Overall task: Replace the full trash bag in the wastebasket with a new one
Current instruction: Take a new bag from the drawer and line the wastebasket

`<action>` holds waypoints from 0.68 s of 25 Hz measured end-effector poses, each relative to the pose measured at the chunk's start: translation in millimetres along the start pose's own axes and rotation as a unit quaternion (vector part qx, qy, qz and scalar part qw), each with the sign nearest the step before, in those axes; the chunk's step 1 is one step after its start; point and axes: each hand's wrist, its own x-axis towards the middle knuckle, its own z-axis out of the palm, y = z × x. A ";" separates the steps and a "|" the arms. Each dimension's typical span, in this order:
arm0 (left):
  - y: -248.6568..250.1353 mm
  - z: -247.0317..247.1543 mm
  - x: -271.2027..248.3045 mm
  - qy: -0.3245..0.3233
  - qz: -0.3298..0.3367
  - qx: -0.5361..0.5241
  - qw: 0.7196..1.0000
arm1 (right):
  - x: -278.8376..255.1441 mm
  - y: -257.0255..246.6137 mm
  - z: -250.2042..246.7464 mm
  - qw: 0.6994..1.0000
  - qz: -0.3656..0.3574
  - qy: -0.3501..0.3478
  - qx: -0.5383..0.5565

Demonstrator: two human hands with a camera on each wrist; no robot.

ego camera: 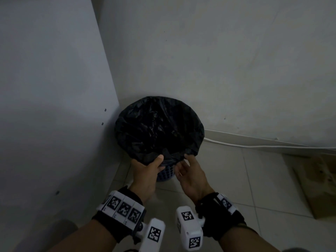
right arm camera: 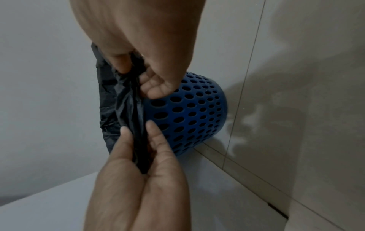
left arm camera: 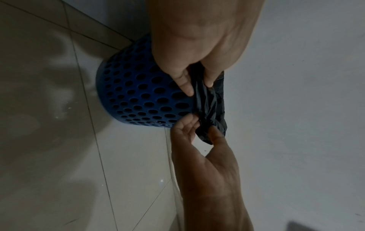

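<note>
A black trash bag (ego camera: 158, 128) lines a blue perforated wastebasket (ego camera: 166, 174) that stands on the floor in a corner. The bag's edge is folded over the rim. At the near side of the rim, my left hand (ego camera: 160, 161) pinches the bag's overhanging edge between thumb and fingers. My right hand (ego camera: 183, 160) pinches the same gathered edge just to the right. In the left wrist view the left hand (left arm camera: 198, 87) holds bunched black plastic (left arm camera: 209, 107) against the basket wall (left arm camera: 138, 96). The right wrist view shows the right hand (right arm camera: 136, 78) doing likewise above the basket (right arm camera: 189, 114).
A white panel (ego camera: 54, 106) stands close on the left and a wall (ego camera: 236, 70) behind the basket. A white cable (ego camera: 254, 145) runs along the wall's foot. A brown cardboard piece (ego camera: 318, 184) lies on the tiled floor (ego camera: 254, 179) at the right.
</note>
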 end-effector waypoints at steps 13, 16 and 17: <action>41.9 -12.2 17.0 -0.022 0.037 0.185 0.982 | 2.7 32.2 11.3 0.999 -0.009 -0.017 -0.038; 32.3 -10.4 15.8 0.041 0.126 0.248 0.960 | -10.7 26.6 16.7 0.994 -0.030 -0.024 -0.102; 30.1 -9.7 14.5 0.054 0.150 0.252 0.955 | -18.4 18.3 17.1 0.985 -0.034 -0.035 -0.165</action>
